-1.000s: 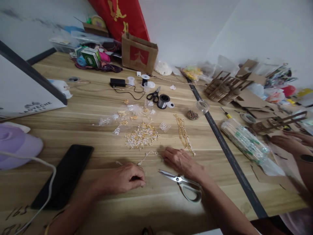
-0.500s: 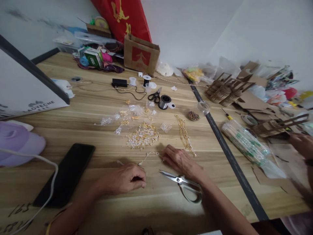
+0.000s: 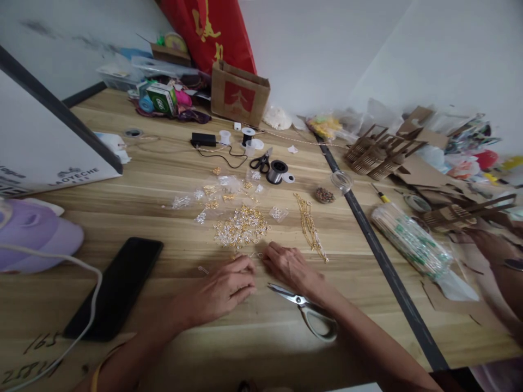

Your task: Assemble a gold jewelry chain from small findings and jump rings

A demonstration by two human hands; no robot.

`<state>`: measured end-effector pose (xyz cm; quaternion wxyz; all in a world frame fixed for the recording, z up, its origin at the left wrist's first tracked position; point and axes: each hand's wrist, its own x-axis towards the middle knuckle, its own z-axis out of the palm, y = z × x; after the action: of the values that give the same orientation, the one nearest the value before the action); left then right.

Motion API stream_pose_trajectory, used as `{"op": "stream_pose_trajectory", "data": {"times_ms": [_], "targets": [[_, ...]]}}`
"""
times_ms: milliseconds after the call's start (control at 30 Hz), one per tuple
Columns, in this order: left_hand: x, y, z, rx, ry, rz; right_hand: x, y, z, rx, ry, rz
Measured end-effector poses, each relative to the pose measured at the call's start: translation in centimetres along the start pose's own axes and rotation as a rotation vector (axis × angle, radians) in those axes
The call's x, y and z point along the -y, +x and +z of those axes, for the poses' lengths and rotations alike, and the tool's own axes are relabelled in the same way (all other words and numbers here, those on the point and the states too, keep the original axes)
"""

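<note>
A thin bracelet chain (image 3: 254, 254) with small rings lies on the wooden table (image 3: 163, 305), partly covered by my left hand (image 3: 224, 286). The fingers of that hand are curled down over the chain. My right hand (image 3: 288, 267) rests just right of the chain's ring end, its fingers pressed together; what they hold, if anything, is hidden. Beyond both hands lies a pile of gold and clear charms (image 3: 241, 227). Scissors (image 3: 304, 307) with pale handles lie beside my right wrist. Several gold chains (image 3: 308, 226) are stretched out to the right of the pile.
A black phone (image 3: 116, 288) and a white cable (image 3: 96, 294) are at left. Small bags of findings (image 3: 212, 196), a wire spool (image 3: 277, 171) and black scissors (image 3: 261, 160) lie farther back. A packet of sticks (image 3: 408, 239) is at right, near another person's arm (image 3: 490, 256).
My left hand has moved right and forward, over more of the chain. My right hand has shifted slightly left, so both hands are closer. At right, the other person's arm has moved nearer.
</note>
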<state>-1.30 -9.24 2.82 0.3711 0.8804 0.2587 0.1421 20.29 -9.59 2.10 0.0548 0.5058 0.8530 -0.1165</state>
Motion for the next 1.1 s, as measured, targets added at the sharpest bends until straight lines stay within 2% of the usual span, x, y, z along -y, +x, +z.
{"op": "stream_pose_trajectory", "data": {"times_ms": [167,367,500,867,1100], "targets": [[0.1,0.7,1.9,-0.083,0.274,0.133,-0.5,0.2,0.0,-0.091,0.166,-0.021],[0.7,1.2,3.5,-0.092,0.452,0.151,-2.5,-1.0,-0.3,-0.150,0.353,-0.049],[1.0,1.5,3.7,-0.073,0.495,0.205,-2.7,-1.8,-0.9,-0.134,0.317,-0.069],[1.4,1.2,4.3,-0.011,0.509,0.144,-2.3,-3.4,-1.4,-0.029,0.111,-0.096],[1.1,1.2,3.7,-0.001,0.464,0.125,-2.3,-3.8,-1.2,-0.071,0.123,-0.099]]}}
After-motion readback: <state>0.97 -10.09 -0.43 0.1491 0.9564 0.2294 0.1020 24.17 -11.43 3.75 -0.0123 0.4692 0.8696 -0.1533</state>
